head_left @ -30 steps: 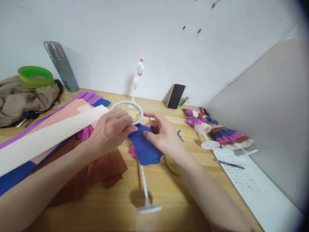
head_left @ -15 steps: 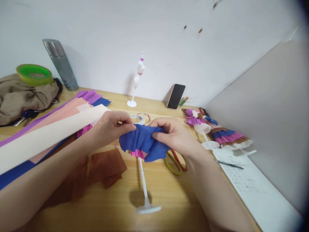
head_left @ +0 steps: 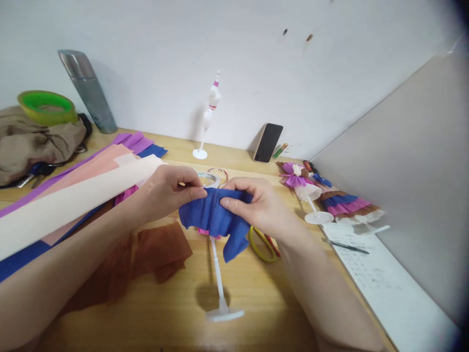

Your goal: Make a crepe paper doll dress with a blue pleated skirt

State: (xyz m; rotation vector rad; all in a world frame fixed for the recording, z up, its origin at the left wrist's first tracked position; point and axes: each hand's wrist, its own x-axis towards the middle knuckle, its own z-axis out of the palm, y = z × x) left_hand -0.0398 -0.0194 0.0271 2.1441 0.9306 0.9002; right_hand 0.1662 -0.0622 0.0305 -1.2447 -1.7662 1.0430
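Between my two hands is a gathered strip of blue crepe paper (head_left: 212, 215), wrapped at the front of a small mannequin on a white stand (head_left: 218, 278). My left hand (head_left: 174, 190) pinches the strip's top edge on the left. On the right, my right hand (head_left: 251, 200) grips the same edge between thumb and fingers, and a loose end hangs below it. A bit of pink frill (head_left: 203, 231) shows under the blue paper. The mannequin's upper part is hidden behind the paper and hands. Yellow-and-red scissors (head_left: 262, 244) lie beside my right wrist.
Paper sheets (head_left: 91, 195) and brown crepe pieces (head_left: 161, 249) lie at left. Tape rolls (head_left: 210, 180) sit behind my hands. A bare mannequin (head_left: 212, 105), a phone (head_left: 268, 143) and a bottle (head_left: 88, 93) stand along the wall. Dressed mannequins (head_left: 344, 200) and a written sheet (head_left: 381, 278) are at right.
My right hand has shifted slightly left along the blue strip, toward my left hand. The loose end now hangs lower and steeper, and less pink shows beneath. The view has tilted slightly.
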